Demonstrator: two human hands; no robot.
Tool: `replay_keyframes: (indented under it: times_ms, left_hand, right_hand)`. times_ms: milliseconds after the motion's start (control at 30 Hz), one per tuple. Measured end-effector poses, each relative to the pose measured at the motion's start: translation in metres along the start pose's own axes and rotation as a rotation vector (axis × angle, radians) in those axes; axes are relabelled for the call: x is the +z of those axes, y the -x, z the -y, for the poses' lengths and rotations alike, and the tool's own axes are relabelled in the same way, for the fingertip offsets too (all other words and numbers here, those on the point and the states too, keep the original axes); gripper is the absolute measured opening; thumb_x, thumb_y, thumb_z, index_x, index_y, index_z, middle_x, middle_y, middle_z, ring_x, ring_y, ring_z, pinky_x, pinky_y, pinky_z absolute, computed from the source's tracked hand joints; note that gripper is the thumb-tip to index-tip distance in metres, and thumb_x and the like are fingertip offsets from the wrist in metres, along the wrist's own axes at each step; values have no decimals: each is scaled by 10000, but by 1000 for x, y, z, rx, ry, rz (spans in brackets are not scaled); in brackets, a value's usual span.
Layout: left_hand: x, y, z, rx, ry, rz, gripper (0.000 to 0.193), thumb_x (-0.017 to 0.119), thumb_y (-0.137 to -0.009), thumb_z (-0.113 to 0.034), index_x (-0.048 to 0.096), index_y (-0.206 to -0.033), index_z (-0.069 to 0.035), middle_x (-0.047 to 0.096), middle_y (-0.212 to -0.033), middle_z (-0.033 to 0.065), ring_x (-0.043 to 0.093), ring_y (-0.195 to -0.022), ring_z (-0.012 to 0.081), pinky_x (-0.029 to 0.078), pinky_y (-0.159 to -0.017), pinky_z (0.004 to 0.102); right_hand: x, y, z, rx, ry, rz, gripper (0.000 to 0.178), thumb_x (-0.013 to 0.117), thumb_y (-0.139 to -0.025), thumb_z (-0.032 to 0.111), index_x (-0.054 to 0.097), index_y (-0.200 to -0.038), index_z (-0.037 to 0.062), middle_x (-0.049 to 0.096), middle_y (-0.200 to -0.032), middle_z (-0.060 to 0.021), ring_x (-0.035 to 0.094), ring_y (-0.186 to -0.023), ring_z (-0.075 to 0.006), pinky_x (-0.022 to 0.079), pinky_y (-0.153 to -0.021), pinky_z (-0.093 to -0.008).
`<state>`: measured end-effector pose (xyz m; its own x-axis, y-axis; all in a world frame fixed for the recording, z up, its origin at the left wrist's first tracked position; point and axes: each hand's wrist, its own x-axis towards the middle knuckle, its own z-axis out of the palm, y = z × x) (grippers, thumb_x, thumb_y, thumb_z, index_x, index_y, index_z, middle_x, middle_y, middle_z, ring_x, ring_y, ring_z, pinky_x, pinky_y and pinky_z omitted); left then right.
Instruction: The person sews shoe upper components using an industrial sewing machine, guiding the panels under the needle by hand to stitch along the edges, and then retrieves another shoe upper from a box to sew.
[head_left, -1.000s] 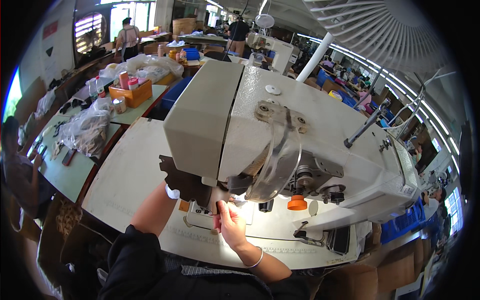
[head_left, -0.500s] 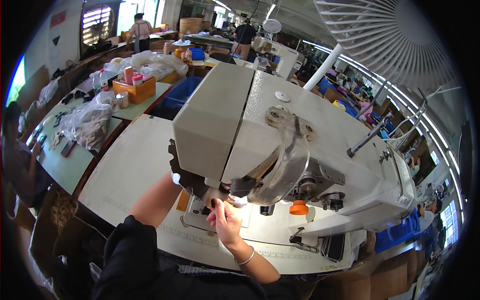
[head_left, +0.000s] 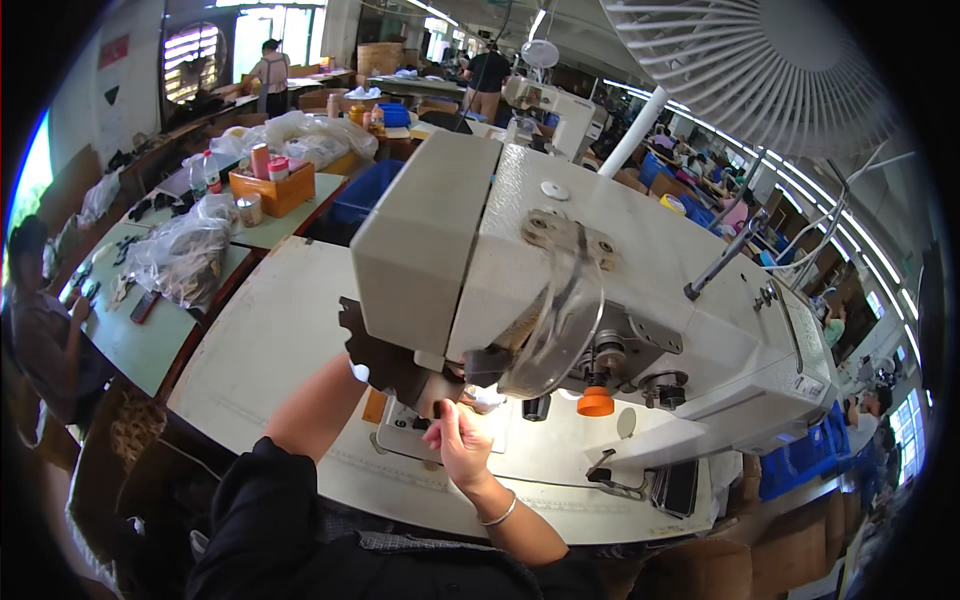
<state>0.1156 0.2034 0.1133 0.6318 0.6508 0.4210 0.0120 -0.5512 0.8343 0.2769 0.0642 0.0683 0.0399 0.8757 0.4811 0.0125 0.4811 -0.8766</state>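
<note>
A large white sewing machine (head_left: 600,270) fills the middle of the view, its head hanging over a pale worktable. My right hand (head_left: 462,440), a bracelet at its wrist, is raised just below the lit needle area, fingers folded and thumb up. Anything it pinches is too small or hidden to name. My left forearm (head_left: 318,408) reaches under the machine head; the hand itself is mostly covered by a dark scalloped-edged piece (head_left: 378,350). An orange knob (head_left: 595,402) and a clear plastic guard (head_left: 550,340) sit right of the hands.
A green side table (head_left: 150,345) at left carries clear plastic bags (head_left: 185,255) and an orange box (head_left: 272,188) of bottles. A white fan (head_left: 770,70) looms at upper right. A dark phone-like slab (head_left: 675,488) lies on the worktable's right. Other people work around the room.
The whole view has shifted slightly. Both hands keep nearly the same places under the machine head, the right one a little more upright.
</note>
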Motion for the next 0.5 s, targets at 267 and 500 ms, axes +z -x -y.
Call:
replay_keyframes:
  times_ms: [267,500]
  left_hand:
    - [-4,-15,-53,-42,-113,-161,435,609,-806,-87,468,-1215,-43,647,-944,154,630,-858,267,493,-732,361]
    - [-37,15,-85,32,-288,-314,399,572,-854,-99,421,-1223,-95,617,-1023,172,598,-990,336,469,-811,392]
  right_hand:
    - [-8,8,-1,129,-91,-74,311,429,-991,222,573,-812,13,577,-546,-60,511,-429,-81,407,-399,-200]
    - [-8,2,-23,-189,454,238,243,543,-934,164,619,-760,12,622,-575,-55,593,-469,-101,461,-425,-233]
